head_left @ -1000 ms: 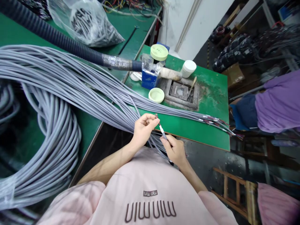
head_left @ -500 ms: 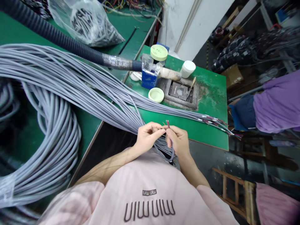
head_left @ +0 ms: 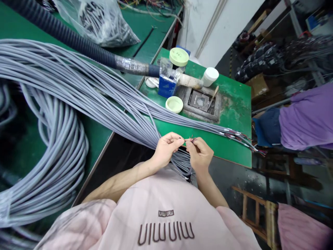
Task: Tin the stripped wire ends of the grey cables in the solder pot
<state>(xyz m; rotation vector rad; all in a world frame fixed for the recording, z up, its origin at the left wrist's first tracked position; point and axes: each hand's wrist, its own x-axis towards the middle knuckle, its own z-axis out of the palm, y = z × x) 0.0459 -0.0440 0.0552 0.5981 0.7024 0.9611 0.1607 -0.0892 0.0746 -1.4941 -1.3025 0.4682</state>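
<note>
My left hand (head_left: 166,150) is closed in a pinch on the tip of a thin wire, in front of my chest. Close beside it, my right hand (head_left: 201,155) grips the end of a grey cable, whose thin reddish wires (head_left: 191,139) stick out between the two hands. A wire runs taut across the small gap from one pinch to the other. Below the hands, grey cables (head_left: 180,163) curve down against my shirt. The bundle of grey cables (head_left: 119,104) stretches from the left across the bench, with stripped, coloured wire ends (head_left: 244,139) at the right.
A small solder-pot-like tray (head_left: 201,100) with a stick in it sits in the green bench (head_left: 234,104). Around it are a pale lid (head_left: 174,105), a white jar (head_left: 210,76), a blue box (head_left: 167,86) and a ribbed hose (head_left: 85,45). A person in purple (head_left: 307,118) is at the right.
My hands have moved slightly apart, the right one up and to the right. The wire ends, upright before, now lie more sideways, with one stretched between the hands.
</note>
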